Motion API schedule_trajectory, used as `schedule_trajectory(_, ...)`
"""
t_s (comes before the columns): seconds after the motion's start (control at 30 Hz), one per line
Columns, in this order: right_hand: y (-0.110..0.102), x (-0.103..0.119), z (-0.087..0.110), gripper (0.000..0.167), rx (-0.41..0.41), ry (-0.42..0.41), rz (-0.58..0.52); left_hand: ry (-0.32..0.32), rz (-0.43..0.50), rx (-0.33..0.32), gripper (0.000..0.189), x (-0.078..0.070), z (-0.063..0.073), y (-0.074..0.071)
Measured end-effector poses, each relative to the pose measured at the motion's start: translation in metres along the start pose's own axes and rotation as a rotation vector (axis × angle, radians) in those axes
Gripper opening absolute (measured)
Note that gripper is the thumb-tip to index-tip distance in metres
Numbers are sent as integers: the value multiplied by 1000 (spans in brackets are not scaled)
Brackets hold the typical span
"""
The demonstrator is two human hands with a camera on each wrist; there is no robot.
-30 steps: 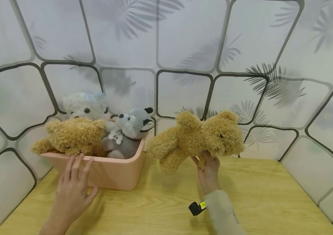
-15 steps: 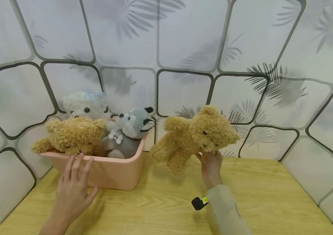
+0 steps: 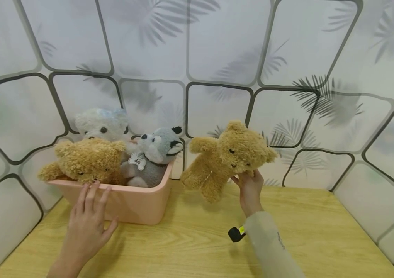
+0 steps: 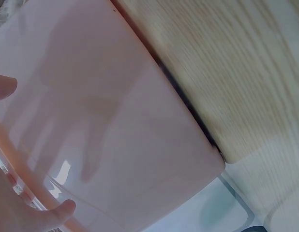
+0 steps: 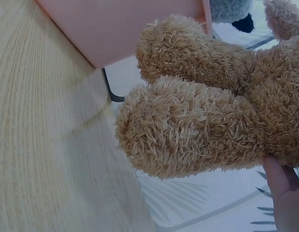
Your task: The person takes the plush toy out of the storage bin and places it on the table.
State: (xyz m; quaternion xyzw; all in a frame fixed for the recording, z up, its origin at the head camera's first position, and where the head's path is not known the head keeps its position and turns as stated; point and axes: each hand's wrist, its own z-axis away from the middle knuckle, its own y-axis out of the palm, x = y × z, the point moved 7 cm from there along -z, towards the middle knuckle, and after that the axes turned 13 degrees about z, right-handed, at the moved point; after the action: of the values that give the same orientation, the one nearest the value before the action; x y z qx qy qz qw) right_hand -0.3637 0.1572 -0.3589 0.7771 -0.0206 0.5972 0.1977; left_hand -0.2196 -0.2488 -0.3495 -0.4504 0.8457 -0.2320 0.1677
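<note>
My right hand (image 3: 251,191) grips a curly golden-brown teddy bear (image 3: 209,168) by its underside near the head, holding it tilted above the table. In the right wrist view the bear's two legs (image 5: 188,130) stick out toward the pink box (image 5: 125,29), and part of my hand (image 5: 287,205) shows under its body. My left hand (image 3: 87,226) rests its extended fingertips on the front rim of the pink box (image 3: 131,204). Right behind those fingertips, a second brown teddy bear (image 3: 89,160) leans over the rim inside the box.
Also in the box are a white plush bear (image 3: 99,123) at the back and a grey plush dog (image 3: 157,146) with a bone-shaped tag at the right. The box stands on a wood-grain table (image 3: 190,247) against a patterned wall (image 3: 218,50).
The bear in my right hand has swung a little to the left and turned, so its face shows more toward the head camera. My left hand and the box have stayed put.
</note>
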Motion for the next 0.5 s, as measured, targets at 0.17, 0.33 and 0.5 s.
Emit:
schedule_trajectory(0.17,6,1,-4,45,11,-14,95,8,0,-1,74,1,0,1)
schedule_trajectory(0.33,9,5,-6,44,13,-80,179,3,-3,8,75,1,1,2)
schedule_trajectory(0.5,11,4,-7,41,27,-115,228,13,-5,-8,74,1,1,0)
